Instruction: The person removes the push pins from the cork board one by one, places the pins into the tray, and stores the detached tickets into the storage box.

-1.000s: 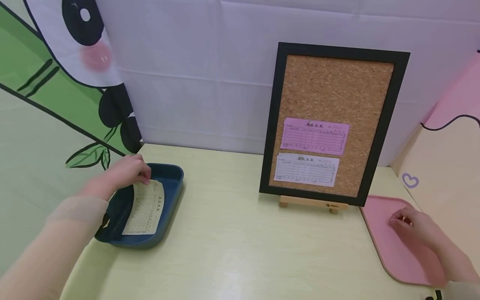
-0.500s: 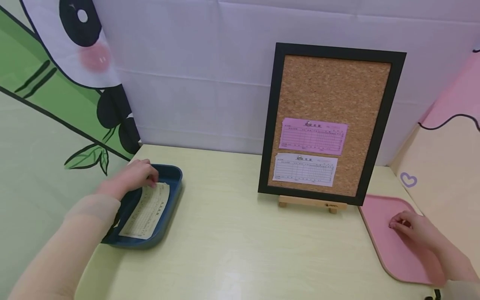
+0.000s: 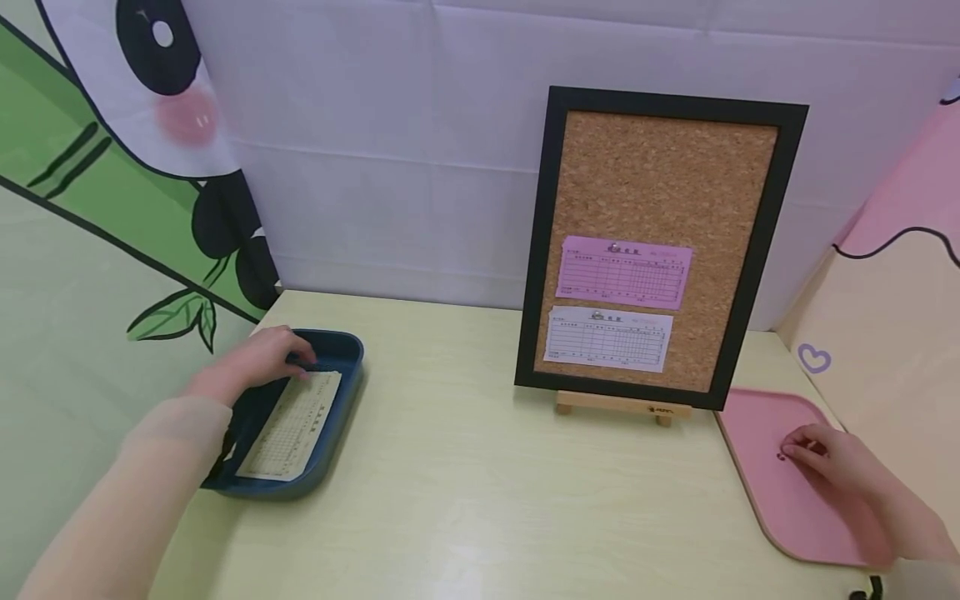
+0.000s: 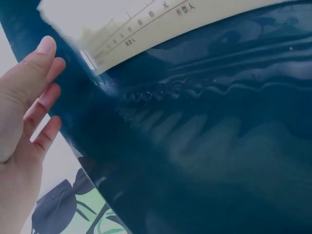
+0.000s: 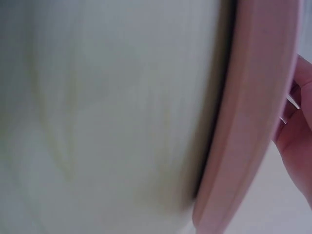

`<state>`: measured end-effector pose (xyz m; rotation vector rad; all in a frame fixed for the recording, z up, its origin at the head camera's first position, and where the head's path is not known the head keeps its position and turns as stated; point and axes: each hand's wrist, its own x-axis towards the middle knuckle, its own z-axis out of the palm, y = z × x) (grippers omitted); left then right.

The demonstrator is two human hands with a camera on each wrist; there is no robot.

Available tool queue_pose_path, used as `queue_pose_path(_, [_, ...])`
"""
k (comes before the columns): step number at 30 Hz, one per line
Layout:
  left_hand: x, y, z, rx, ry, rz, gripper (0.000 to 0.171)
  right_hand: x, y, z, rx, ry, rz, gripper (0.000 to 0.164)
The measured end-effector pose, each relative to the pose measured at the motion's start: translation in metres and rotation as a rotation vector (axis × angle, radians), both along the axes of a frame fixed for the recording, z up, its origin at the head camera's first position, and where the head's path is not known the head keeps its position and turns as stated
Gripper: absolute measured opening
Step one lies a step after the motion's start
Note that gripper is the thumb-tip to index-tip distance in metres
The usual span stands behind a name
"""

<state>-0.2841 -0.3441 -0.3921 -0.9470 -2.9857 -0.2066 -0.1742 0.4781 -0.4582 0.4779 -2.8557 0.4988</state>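
Observation:
A cream printed receipt slip (image 3: 292, 429) lies in the blue tray (image 3: 348, 400) at the left. My left hand (image 3: 258, 362) hangs over the tray's far left side, fingertips right at the slip's far end. The left wrist view shows relaxed fingers beside a corner of the slip (image 4: 146, 36), with a gap between them. Over the pink tray (image 3: 765, 417) at the right, my right hand (image 3: 836, 458) is curled, thumb and fingertips pinching at a tiny dark red thing (image 3: 781, 457), too small to name. In the right wrist view the tray's rim partly hides the right hand (image 5: 297, 131).
A black-framed cork board (image 3: 667, 183) stands on a small wooden easel (image 3: 622, 404) at the back. A pink slip (image 3: 625, 273) and a white slip (image 3: 608, 338) are on its lower half. The pale tabletop (image 3: 450, 467) stretches between the trays.
My left hand has let go of the slip, which now lies flatter in the blue tray. The right hand has barely moved; the tiny dark red thing shows more clearly at its fingertips.

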Motion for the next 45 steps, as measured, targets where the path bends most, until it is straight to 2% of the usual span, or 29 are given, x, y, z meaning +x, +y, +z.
queue_pose_path(5, [0.006,0.003,0.006,0.041,-0.018,0.048,0.021,0.003,-0.002,0.009,-0.029,-0.090,-0.070,0.005])
queue_pose_path(10, [0.014,0.010,0.016,0.090,-0.026,0.106,0.028,0.006,-0.004,0.020,-0.061,-0.165,-0.131,0.012])
queue_pose_path(14, [0.022,0.018,0.026,0.116,-0.016,0.131,0.034,0.007,-0.006,0.026,-0.073,-0.111,-0.125,0.013])
queue_pose_path(21, [0.036,0.035,0.044,0.175,0.044,0.223,0.040,0.007,-0.013,0.043,-0.072,0.038,-0.086,0.010])
queue_pose_path(28, [0.049,0.059,0.060,0.239,0.057,0.299,0.044,0.010,-0.026,0.060,-0.068,0.035,-0.135,0.013])
queue_pose_path(33, [0.057,0.074,0.065,0.277,0.088,0.294,0.043,0.015,-0.042,0.074,-0.099,0.039,-0.160,0.014])
queue_pose_path(37, [0.063,0.087,0.067,0.309,0.183,0.285,0.040,0.019,-0.059,0.086,-0.151,0.051,-0.173,0.015])
queue_pose_path(40, [0.069,0.098,0.069,0.360,0.248,0.280,0.038,0.021,-0.074,0.095,-0.198,0.069,-0.182,0.016])
queue_pose_path(45, [0.075,0.115,0.070,0.469,0.303,0.291,0.035,0.021,-0.097,0.105,-0.263,0.121,-0.215,0.021])
